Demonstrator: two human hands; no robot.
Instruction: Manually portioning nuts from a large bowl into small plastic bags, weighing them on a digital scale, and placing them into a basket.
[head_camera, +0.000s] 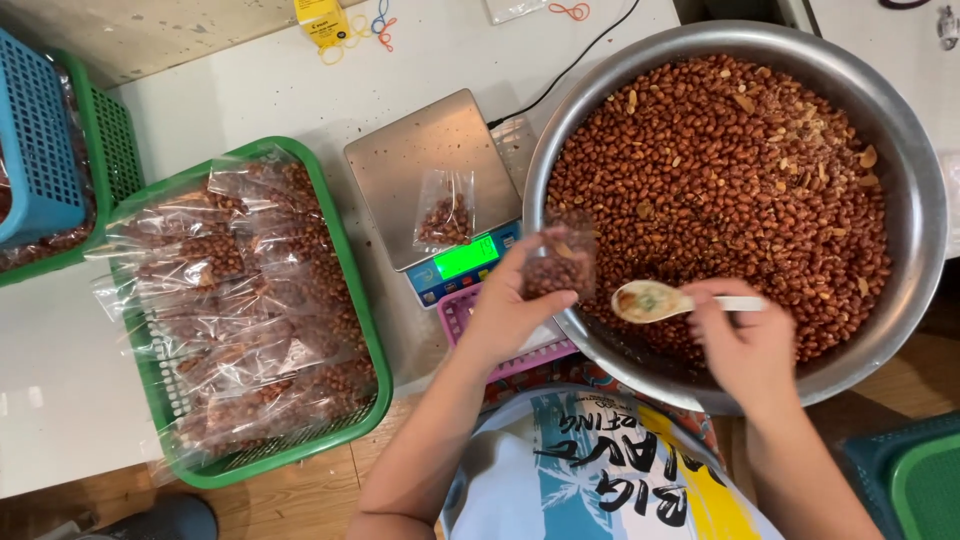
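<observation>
Plastic bag of peanuts (556, 262) pinched by left hand (510, 312) fingers over basin rim | white spoon (650, 300) gripped by right hand (745, 345) above peanuts in steel basin (915, 200) | risk: nuts could be spilled onto counter (60, 390) if bag mouth sags | scale (435, 180) bears another bag.

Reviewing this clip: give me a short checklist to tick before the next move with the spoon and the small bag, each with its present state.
1. Left hand holds the small clear bag over the bowl: ok.
2. Bag mouth open toward the spoon: cannot tell.
3. Right hand has a firm grip on the spoon handle: ok.
4. Spoon loaded with peanuts: not ok, it looks empty.
5. Scale platform free: not ok, another filled bag lies on it.
6. Green basket within reach: ok.
</observation>
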